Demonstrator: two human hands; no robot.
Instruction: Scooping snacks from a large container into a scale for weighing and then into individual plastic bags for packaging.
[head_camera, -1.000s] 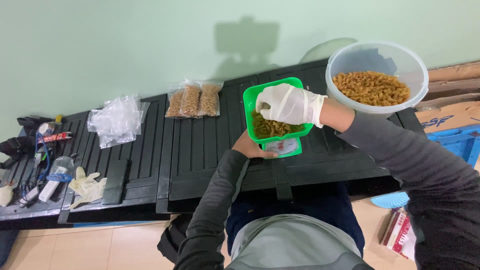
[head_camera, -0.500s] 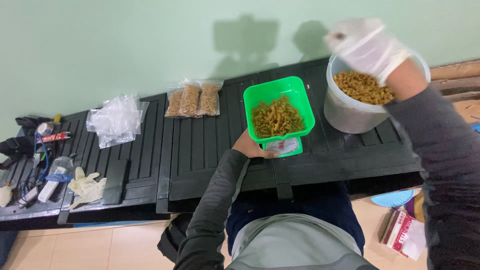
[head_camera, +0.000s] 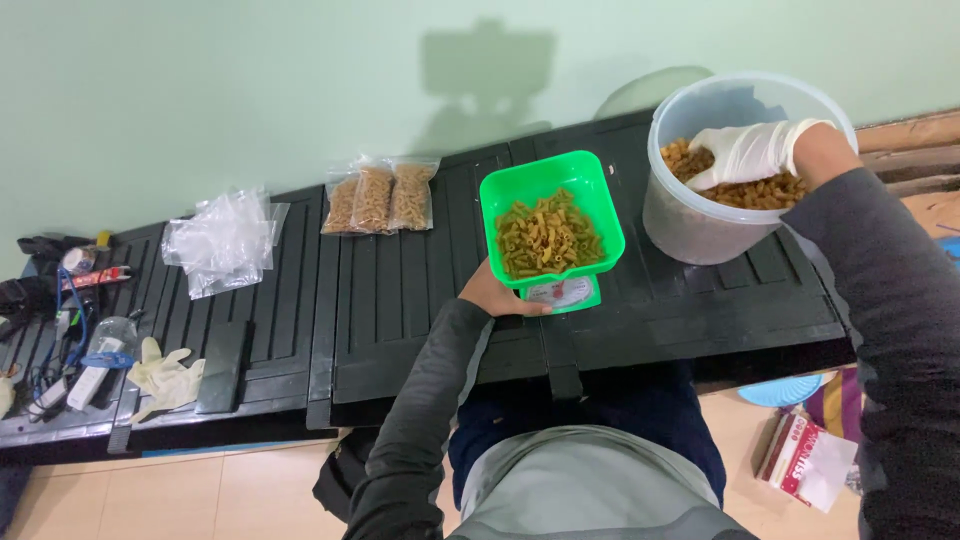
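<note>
A green kitchen scale (head_camera: 565, 293) carries a green square tray (head_camera: 600, 205) heaped with spiral pasta (head_camera: 545, 235). My bare left hand (head_camera: 495, 293) rests against the scale's base at its left side. My right hand (head_camera: 745, 152), in a white glove, is down inside a large clear plastic tub (head_camera: 690, 225), its fingers curled into the pasta there (head_camera: 760, 190). Whether it grips any pieces is hidden.
Three filled pasta bags (head_camera: 377, 197) lie left of the scale on the black slatted bench (head_camera: 400, 290). Empty clear bags (head_camera: 220, 240), a pair of gloves (head_camera: 160, 377), a dark flat slab (head_camera: 222, 365) and cables with tools (head_camera: 70, 330) sit further left. A red box (head_camera: 800, 462) lies on the floor.
My right hand left the green tray, swung up over the tub, and has now dropped into the tub's pasta. The left hand stayed by the scale.
</note>
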